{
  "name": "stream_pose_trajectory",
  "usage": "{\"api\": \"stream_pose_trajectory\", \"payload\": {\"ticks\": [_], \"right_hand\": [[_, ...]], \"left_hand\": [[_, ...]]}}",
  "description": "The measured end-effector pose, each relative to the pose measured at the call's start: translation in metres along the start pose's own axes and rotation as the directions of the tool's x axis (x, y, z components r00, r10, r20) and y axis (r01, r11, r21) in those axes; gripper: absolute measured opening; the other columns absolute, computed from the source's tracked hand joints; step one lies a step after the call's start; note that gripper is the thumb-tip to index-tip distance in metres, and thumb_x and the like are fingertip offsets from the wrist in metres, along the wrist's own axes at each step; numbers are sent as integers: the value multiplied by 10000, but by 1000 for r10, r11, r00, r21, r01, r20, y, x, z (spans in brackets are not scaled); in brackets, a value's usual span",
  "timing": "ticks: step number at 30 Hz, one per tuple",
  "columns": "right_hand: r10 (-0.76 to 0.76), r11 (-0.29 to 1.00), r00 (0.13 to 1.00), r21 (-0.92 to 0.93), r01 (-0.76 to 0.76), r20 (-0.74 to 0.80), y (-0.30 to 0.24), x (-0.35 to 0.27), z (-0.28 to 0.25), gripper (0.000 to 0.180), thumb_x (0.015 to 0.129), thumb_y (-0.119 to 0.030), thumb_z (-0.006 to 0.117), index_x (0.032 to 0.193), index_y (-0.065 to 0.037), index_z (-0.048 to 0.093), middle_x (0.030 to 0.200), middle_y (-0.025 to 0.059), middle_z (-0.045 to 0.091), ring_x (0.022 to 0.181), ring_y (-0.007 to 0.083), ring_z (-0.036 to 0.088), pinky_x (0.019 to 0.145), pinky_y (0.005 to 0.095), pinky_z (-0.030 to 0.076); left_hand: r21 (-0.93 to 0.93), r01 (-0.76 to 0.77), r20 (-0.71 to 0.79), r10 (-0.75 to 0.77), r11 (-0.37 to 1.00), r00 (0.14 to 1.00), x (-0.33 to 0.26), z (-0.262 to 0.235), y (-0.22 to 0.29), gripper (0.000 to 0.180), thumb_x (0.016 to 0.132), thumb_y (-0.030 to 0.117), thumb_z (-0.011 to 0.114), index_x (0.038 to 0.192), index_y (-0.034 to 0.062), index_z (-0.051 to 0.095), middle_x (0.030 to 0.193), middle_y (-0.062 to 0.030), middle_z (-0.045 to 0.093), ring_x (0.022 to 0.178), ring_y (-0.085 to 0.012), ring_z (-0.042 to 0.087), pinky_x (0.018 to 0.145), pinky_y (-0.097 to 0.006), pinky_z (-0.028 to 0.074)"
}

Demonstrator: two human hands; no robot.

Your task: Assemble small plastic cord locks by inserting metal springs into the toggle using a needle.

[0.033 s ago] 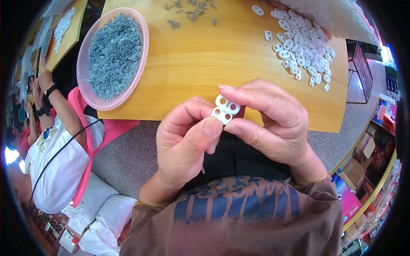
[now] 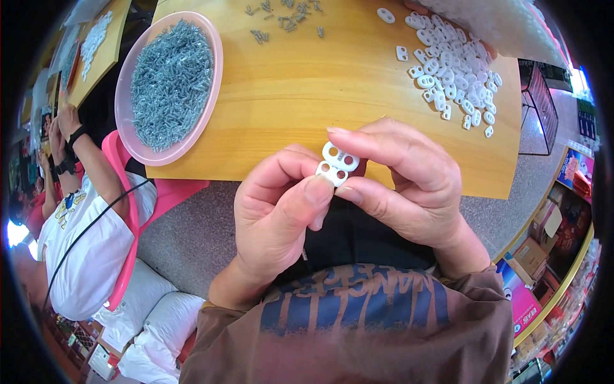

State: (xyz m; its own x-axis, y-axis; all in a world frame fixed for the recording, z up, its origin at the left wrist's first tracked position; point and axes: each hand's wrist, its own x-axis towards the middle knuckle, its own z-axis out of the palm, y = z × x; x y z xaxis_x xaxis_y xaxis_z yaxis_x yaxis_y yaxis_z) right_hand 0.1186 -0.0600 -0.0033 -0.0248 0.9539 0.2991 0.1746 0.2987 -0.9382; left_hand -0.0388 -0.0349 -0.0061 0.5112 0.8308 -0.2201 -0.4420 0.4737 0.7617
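In front of my chest, just off the table's near edge, my left hand pinches a small white plastic piece with two round holes between thumb and fingers. My right hand has its thumb and index finger closed at a second white two-hole piece, an oval one. The two pieces touch, the oval one on the far side. My fingertips hide parts of both, and whether they are joined I cannot tell.
A pink oval basin full of small metal springs stands at the left. Loose springs lie at the far edge. Many white pieces are heaped far right beside a translucent plastic bag. A co-worker sits at left on a pink chair.
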Motion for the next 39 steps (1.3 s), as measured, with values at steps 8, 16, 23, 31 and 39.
{"api": "stream_pose_trajectory", "payload": {"ticks": [8,16,23,31,39], "right_hand": [[-15,1000,1000,-10,15,6,1,-1,-1,324,712,-34,662,1017,40,583,840,96,601,734,162,560,652,254,441],[4,1000,1000,2,-4,18,1,-2,-2,308,732,-64,650,1012,43,580,839,100,596,723,164,548,645,254,434],[5,999,999,43,-8,50,3,-3,-2,308,742,-72,643,1021,40,576,843,95,595,738,164,542,657,257,428],[26,997,998,72,-31,63,2,-4,0,322,741,-75,644,1034,37,570,849,86,592,743,163,537,660,257,423],[11,996,998,88,-17,67,-1,-4,-1,379,700,-67,681,1051,24,570,849,82,585,747,161,536,646,255,421]], "left_hand": [[58,-8,36,6,998,999,0,-2,0,66,832,58,542,854,-4,541,808,-32,513,590,-29,417,533,-154,330],[150,-64,119,46,987,992,4,-10,0,63,825,38,547,873,-4,546,818,-32,517,663,-48,444,589,-165,343],[469,-184,213,91,864,973,8,-19,12,92,757,39,607,820,-9,560,789,-52,518,718,-114,477,642,-215,368],[530,-259,265,133,807,955,9,-21,17,97,765,68,610,808,-9,570,781,-63,527,698,-125,480,626,-222,370],[568,-290,264,163,770,951,7,-17,16,113,773,97,615,790,-3,565,760,-62,521,680,-132,479,612,-225,371]]}}
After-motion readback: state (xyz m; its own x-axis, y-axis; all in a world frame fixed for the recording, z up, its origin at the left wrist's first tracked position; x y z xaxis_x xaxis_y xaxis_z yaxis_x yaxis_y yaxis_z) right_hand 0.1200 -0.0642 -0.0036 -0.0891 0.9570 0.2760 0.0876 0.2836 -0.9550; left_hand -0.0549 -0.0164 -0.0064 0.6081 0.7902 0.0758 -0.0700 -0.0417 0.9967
